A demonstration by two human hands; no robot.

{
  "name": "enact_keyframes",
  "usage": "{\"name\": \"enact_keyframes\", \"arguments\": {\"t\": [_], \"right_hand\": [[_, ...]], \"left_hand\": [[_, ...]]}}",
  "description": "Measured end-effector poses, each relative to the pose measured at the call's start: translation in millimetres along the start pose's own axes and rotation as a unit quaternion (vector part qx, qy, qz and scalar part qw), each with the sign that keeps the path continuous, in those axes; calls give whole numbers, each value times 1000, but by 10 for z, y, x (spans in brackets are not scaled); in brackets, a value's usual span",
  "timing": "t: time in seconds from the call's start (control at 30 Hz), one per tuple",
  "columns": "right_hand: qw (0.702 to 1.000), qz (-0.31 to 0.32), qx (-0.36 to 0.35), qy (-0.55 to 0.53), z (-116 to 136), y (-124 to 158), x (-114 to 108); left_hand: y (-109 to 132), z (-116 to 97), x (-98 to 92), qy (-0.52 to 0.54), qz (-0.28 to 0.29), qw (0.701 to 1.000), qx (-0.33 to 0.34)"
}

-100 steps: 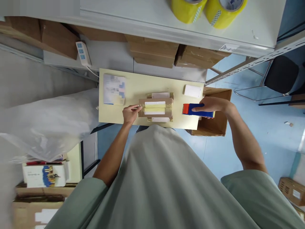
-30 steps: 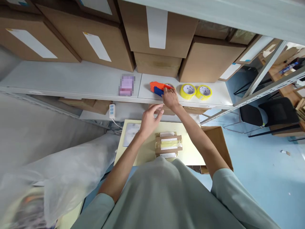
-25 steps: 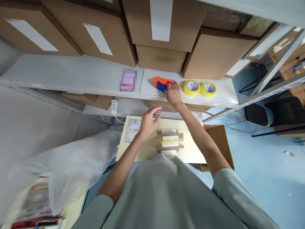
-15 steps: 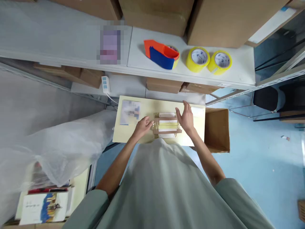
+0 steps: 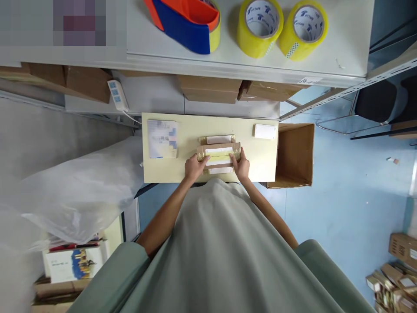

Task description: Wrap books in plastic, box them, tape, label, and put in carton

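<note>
A small brown cardboard box (image 5: pixel 219 157) with clear tape and a white label with a yellow band lies across the middle of the cream table (image 5: pixel 189 126). My left hand (image 5: pixel 194 168) grips its left end, thumb on top. At the right end, my right hand (image 5: pixel 241 166) holds it the same way. Taped, white-labelled pieces show behind the box (image 5: pixel 219 139) and in front of it (image 5: pixel 220 170); whether they are separate boxes beneath it I cannot tell.
A printed sheet (image 5: pixel 163 139) lies at the table's left, a white card stack (image 5: pixel 265 131) at its right. An open carton (image 5: pixel 296 156) stands beside the table. The shelf above holds a red-and-blue tape dispenser (image 5: pixel 185 26) and yellow tape rolls (image 5: pixel 260 28). Plastic sheeting (image 5: pixel 87 187) hangs left.
Both hands have come down and inward, from apart around the box to gripping its two ends. The camera view has shifted, bringing the shelf closer.
</note>
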State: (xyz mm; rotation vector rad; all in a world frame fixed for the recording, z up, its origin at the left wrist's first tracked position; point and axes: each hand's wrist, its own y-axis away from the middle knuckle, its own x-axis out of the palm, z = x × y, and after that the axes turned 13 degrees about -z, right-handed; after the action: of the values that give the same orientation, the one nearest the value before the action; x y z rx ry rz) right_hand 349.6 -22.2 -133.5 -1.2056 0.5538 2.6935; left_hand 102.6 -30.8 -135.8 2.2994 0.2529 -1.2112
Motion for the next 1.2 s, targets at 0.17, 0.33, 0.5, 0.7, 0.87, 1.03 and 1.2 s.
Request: {"name": "enact_keyframes", "arguments": {"t": [0.17, 0.33, 0.5, 0.7, 0.87, 1.03, 1.2], "right_hand": [[999, 13, -8, -43, -119, -27, -154], [992, 10, -62, -111, -46, -58, -329], [981, -39, -100, -159, 134, -23, -616], [984, 24, -77, -160, 123, -16, -621], [984, 92, -23, -154, -177, 20, -274], [982, 127, 29, -136, -304, -84, -164], [986, 76, 23, -148, -43, -454, -193]], "left_hand": [[-84, 209, -86, 132, 39, 990, 28], [-64, 239, -204, 210, 63, 975, 26], [-61, 285, -469, 290, 41, 956, 25], [-173, 501, -493, 340, 59, 939, 9], [-169, 678, -193, 333, 96, 935, -81], [-248, 746, -51, 310, 79, 937, -138], [-598, 537, -124, 303, -6, 947, -111]]}}
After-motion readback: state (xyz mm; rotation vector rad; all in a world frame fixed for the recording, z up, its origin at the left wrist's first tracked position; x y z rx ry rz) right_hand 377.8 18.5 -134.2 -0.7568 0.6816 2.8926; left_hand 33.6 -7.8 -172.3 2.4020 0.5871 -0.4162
